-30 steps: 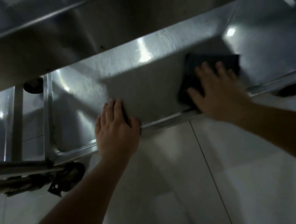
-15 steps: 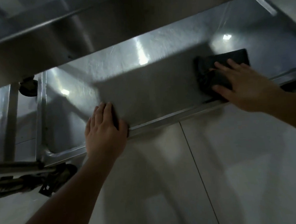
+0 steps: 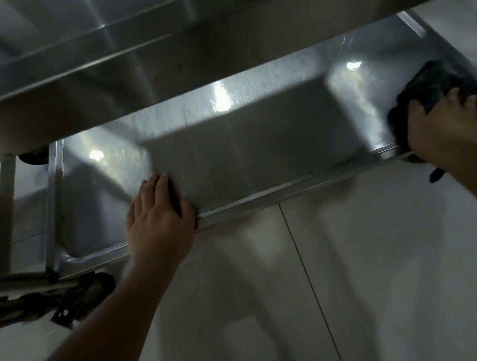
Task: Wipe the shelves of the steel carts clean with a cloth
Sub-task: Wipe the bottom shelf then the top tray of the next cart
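Your dark cloth point(image 3: 432, 84) sits at about three o'clock in the view, bunched on the lower shelf point(image 3: 258, 151) of the steel cart, close to the shelf's right end and its front lip. Your right hand point(image 3: 446, 128) is on top of it, fingers curled into the fabric and gripping it against the steel; a dark corner of the cloth hangs over the front lip below your wrist. The picture is blurred there, so the exact fold of the cloth cannot be told.

Your left hand point(image 3: 159, 221) is at about nine o'clock from the cloth, well apart from it. It lies flat, fingers straight and together on the shelf, thumb hooked at the front lip.

An upper shelf point(image 3: 140, 60) crosses the view at twelve o'clock. A caster wheel point(image 3: 96, 289) shows at eight o'clock under the shelf's left corner. Pale floor tiles point(image 3: 350, 285) fill the six o'clock area.
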Tool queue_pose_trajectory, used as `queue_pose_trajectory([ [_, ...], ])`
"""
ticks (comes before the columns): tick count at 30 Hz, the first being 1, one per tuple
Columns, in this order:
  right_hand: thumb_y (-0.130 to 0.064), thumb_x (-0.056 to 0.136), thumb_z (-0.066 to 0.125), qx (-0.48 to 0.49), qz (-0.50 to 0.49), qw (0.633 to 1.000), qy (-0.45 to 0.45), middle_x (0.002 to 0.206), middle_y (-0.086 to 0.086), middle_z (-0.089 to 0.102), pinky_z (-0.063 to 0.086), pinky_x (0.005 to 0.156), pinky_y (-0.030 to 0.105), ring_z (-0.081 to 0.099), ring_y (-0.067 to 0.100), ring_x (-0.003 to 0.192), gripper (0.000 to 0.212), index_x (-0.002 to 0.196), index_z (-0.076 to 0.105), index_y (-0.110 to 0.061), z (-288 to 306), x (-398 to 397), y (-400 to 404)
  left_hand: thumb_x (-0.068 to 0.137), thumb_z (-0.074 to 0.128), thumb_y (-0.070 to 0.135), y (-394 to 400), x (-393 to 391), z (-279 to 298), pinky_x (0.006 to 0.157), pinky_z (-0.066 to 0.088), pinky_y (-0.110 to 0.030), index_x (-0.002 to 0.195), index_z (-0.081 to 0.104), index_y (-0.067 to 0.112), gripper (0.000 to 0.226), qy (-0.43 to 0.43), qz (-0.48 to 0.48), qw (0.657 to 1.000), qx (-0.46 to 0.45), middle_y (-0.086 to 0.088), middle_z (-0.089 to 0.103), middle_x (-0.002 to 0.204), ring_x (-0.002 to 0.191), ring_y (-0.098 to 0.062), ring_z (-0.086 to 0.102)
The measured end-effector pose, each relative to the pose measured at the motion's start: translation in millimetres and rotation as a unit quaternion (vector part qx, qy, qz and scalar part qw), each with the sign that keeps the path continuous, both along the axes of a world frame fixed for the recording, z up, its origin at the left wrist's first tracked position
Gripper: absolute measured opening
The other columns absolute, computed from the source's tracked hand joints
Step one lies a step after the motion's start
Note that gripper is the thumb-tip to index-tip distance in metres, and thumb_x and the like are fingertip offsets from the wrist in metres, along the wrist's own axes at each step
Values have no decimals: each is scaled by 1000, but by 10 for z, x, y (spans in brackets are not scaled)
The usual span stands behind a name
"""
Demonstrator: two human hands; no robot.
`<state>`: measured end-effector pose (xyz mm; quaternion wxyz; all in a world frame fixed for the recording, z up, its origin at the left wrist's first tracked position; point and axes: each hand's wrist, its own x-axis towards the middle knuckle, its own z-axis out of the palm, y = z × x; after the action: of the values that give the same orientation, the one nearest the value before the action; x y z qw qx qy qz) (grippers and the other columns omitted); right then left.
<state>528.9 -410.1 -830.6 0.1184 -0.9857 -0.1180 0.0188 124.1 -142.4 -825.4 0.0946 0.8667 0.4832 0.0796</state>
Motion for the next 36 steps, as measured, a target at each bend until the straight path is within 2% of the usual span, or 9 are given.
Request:
queue_pose_trajectory([
  [5,-54,98,34,31,212,976,-29,155,25,45,23,121,53,37,45,146,79,148,47,5,82,-1308,371,92,35,51,-26,25,60,128,20,-46,160,39,18,76,13,-5,1000,-11,-8,36,168,157,-27,28],
  [10,-76,97,29,-48,441,895,-42,162,9,41,26,121,51,32,35,152,85,156,42,-17,29,-1913,741,101,40,43,-33,28,123,130,15,-45,164,31,15,69,45,-20,998,-30,-9,28,172,160,-26,20],
  [15,-52,99,54,-31,583,808,-83,155,5,50,35,117,49,44,35,146,61,153,49,-24,84,-2183,1014,106,42,40,45,18,169,131,9,-44,167,22,14,69,58,-45,995,-66,-11,18,175,162,-27,10],
  [18,-37,87,79,-33,612,784,-96,128,13,71,55,93,53,68,41,117,51,131,68,-15,226,-2278,1182,108,41,42,85,-95,189,130,10,-43,167,21,15,68,57,-74,992,-85,-10,16,175,163,-26,7],
  [20,-36,87,80,-61,629,770,-83,110,14,76,60,78,49,74,39,97,46,127,70,-16,361,-2310,1293,108,42,43,58,-226,211,129,13,-44,167,23,16,67,65,-91,990,-85,-9,19,175,163,-27,9],
  [25,-48,103,55,-71,631,772,17,104,0,73,57,78,37,71,23,86,42,141,54,-31,623,-2436,1394,111,33,48,26,-424,338,128,19,-48,167,23,18,64,118,-161,974,-108,-9,18,174,162,-29,13],
  [29,-50,105,49,-93,603,782,125,81,-2,66,45,55,32,59,17,63,25,118,62,-33,939,-2591,1417,105,44,49,-52,-559,614,124,27,-47,160,34,21,63,151,-150,966,-150,-6,24,170,158,-27,21],
  [33,-46,105,49,-130,512,823,211,88,-1,66,51,67,36,60,21,73,22,112,61,-29,1179,-2948,1154,97,56,56,-422,-928,1023,120,34,-46,158,37,21,73,192,-145,953,-184,-5,35,166,152,-27,34],
  [36,-43,105,49,-157,447,829,297,78,-4,60,40,57,30,59,15,68,18,101,57,-27,1451,-3292,860,98,53,57,-669,-1221,1442,114,39,-47,158,36,22,72,234,-139,934,-233,-4,39,162,148,-27,39],
])
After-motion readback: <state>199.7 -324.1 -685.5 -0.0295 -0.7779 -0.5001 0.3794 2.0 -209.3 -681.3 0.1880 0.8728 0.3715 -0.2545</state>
